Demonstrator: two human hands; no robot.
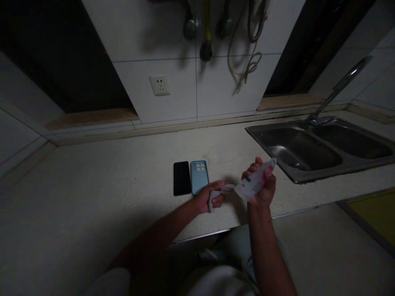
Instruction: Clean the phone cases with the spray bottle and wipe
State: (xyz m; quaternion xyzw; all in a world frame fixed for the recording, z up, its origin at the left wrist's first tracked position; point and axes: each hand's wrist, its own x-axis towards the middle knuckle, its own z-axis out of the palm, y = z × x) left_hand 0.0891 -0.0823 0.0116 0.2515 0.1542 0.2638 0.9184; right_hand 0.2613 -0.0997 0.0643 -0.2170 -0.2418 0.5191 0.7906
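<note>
My right hand (pixel 262 187) is wrapped round a clear plastic package (pixel 254 181), tilted, above the front of the pale countertop (pixel 123 185). My left hand (pixel 211 196) is closed on a small pale piece at the package's lower end; I cannot make out what it is. Just left of my left hand lie a black phone (pixel 182 178), screen up, and a light-blue phone case (pixel 199 176) side by side, flat on the counter.
A steel double sink (pixel 311 152) with a curved tap (pixel 339 88) fills the right of the counter. A wall socket (pixel 159 85) sits on the white tiles behind, with utensils and a cord (pixel 247 61) hanging above. The counter's front edge runs just below my hands.
</note>
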